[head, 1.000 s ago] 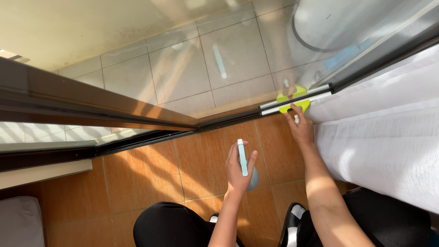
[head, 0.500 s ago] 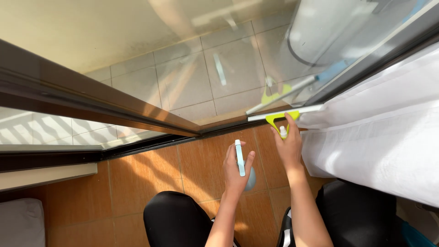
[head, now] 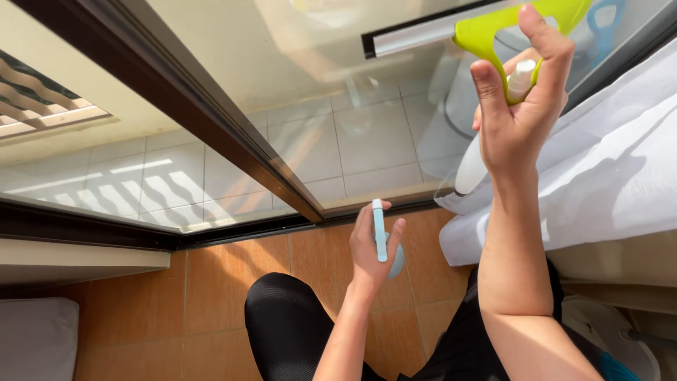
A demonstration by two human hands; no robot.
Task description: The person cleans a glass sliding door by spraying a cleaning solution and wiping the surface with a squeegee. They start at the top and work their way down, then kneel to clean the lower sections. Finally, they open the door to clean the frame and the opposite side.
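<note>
My right hand (head: 520, 106) grips the handle of a lime-green window squeegee (head: 486, 28), raised high against the glass door (head: 317, 92). Its grey blade lies across the pane at the top of the view. My left hand (head: 372, 250) is lower, over the orange tiled floor (head: 226, 282), closed around a small pale-blue spray bottle (head: 383, 243) with its nozzle pointing up. My knees in black trousers (head: 289, 331) show below the hands.
A dark sliding-door frame (head: 233, 134) runs diagonally across the glass, with a dark track (head: 106, 229) along the floor. White curtain fabric (head: 606, 169) hangs at the right. A grey cushion (head: 35, 339) lies at the bottom left.
My right hand has carried the squeegee up the glass, from near the bottom of the pane to high up close to the camera. My left hand still holds the spray bottle low.
</note>
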